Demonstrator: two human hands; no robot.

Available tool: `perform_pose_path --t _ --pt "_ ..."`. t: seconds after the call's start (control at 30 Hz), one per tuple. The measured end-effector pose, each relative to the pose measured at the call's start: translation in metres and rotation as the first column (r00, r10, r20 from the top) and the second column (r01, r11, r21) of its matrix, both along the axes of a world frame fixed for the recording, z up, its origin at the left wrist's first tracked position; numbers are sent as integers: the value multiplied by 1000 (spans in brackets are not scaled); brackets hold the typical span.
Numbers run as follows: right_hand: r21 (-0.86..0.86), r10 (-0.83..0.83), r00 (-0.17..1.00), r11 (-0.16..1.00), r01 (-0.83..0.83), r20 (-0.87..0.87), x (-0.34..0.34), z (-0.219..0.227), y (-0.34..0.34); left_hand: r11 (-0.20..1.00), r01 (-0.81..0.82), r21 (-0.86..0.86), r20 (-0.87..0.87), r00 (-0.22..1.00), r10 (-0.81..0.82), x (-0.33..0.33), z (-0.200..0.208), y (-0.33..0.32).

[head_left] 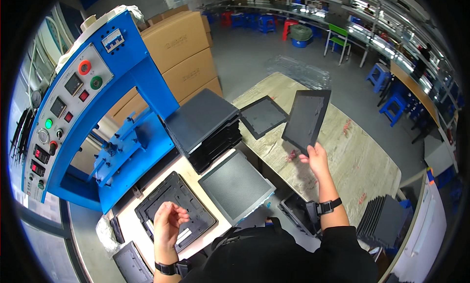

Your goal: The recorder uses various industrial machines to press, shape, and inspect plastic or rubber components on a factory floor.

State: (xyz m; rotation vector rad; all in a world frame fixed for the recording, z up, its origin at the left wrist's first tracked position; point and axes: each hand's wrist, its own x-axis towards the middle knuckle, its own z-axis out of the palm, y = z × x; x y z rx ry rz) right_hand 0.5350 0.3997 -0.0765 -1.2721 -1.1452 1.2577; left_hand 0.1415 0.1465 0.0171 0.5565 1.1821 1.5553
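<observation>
My right hand [317,161] grips the lower edge of a flat dark grey panel [307,117], tilted up above the wood-patterned table. My left hand [169,220] hovers over a black plastic frame [196,210] on the pale bench. Its fingers are loosely bent and I see nothing between them. A white strip [183,235] shows on the frame beside that hand. Right of the frame lies a grey, finely ribbed plate [237,185]. Behind it rises a stack of black trays [215,148] topped by a dark flat panel [201,117].
A blue press [161,89] with a control panel stands on the left. Another thin dark panel [264,116] lies on the wood-patterned table [362,155]. Several dark panels [382,221] lean together at the right. Cardboard boxes [178,43] are piled behind the press.
</observation>
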Motion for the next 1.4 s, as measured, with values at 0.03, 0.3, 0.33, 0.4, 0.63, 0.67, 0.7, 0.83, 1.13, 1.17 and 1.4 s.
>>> perform_pose_path --t 0.03,0.3,0.33,0.4,0.63,0.67,0.7,0.83,1.13,1.17,1.4 --pt "13 3 1000 1000 -3 -21 0 -2 16 999 -40 -20 -13 999 40 3 -1 -3" --pt "243 -66 985 970 25 162 26 -16 89 983 -90 -160 -147 987 66 47 19 18" --pt "248 -54 994 968 29 95 21 -7 90 980 -99 -171 -150 986 73 48 19 21" --pt "226 -19 998 974 33 -63 10 10 90 978 -130 -164 -153 983 105 51 20 25" --pt "299 -47 999 953 40 16 8 25 103 971 -123 -207 -223 972 76 70 26 34" --pt "352 -135 973 934 63 185 9 26 105 971 -116 -208 -232 970 66 73 26 35" --pt "408 -227 912 910 74 341 9 27 107 972 -111 -209 -242 969 59 75 27 35" --pt "670 -369 797 740 -60 478 18 2 163 970 -93 -224 -255 966 34 84 25 35" --pt "445 -299 819 894 61 489 17 -10 153 946 -184 -266 -295 950 102 83 21 21" --pt "456 -282 842 889 48 460 18 -10 156 952 -173 -252 -299 950 93 83 20 22" --pt "523 -414 370 808 -272 832 -41 -19 219 936 -114 -332 -290 957 14 86 10 40"
